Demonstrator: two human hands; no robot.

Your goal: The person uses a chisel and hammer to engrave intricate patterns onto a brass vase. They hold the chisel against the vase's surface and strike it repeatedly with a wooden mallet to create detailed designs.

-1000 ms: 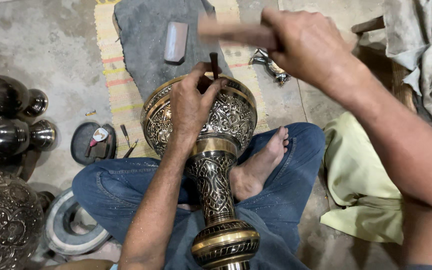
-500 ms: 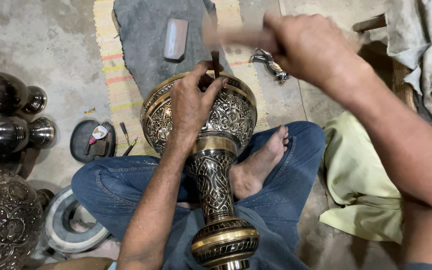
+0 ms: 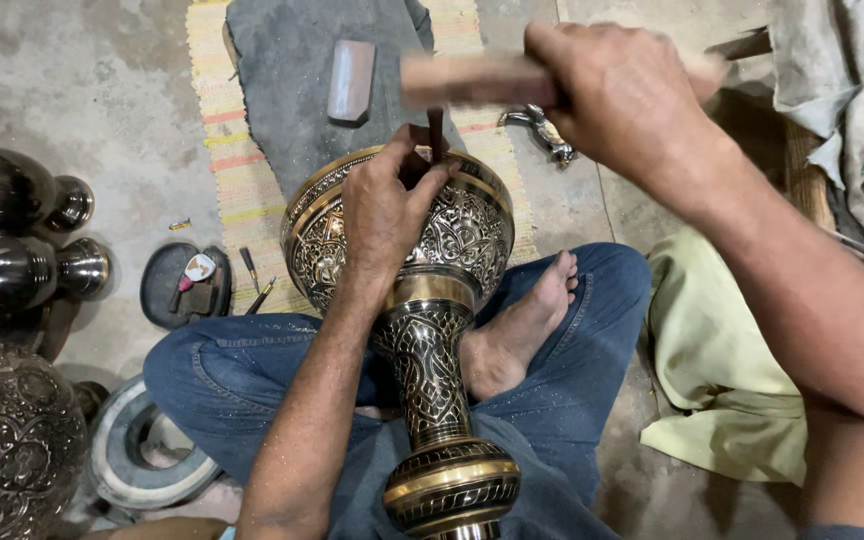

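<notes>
An engraved brass vase [image 3: 432, 330] lies across my lap between my crossed legs, its wide bowl pointing away from me. My left hand [image 3: 384, 210] rests on the bowl and pinches a thin dark chisel [image 3: 436, 135] upright against the rim. My right hand [image 3: 632, 100] is raised above it, gripping a wooden mallet [image 3: 472, 80] that is blurred with motion just over the chisel's top.
Dark metal vases [image 3: 12, 230] and an engraved pot [image 3: 7, 440] stand at the left. A small dish with tools [image 3: 187, 285], a grey cloth with a sharpening stone [image 3: 350, 80], a striped mat [image 3: 242, 150], a yellow-green cloth [image 3: 722, 350] and a metal tool [image 3: 542, 130] lie around.
My right hand with the mallet has shifted slightly in a striking motion over the chisel. My left hand and the vase have stayed in place.
</notes>
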